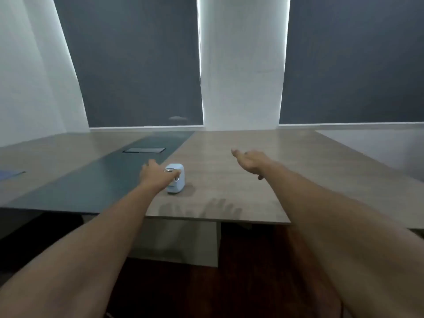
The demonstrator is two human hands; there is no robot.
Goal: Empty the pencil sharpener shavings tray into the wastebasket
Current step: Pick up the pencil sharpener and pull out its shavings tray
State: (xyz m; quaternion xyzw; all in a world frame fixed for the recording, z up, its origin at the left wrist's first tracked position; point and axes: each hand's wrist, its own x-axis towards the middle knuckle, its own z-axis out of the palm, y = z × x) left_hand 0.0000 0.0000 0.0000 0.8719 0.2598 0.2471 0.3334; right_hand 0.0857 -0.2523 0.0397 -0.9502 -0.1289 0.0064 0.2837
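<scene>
A small pale-blue pencil sharpener stands upright on the wooden table, near the seam with the table's dark green strip. My left hand reaches over its left side, and the fingers touch its top and front. My right hand hovers above the table to the right of the sharpener, fingers spread, holding nothing. No wastebasket is in view.
A dark green strip runs down the table with a black cable hatch set in it. The table's front edge is close to me, with dark floor below. Grey blinds cover the windows behind.
</scene>
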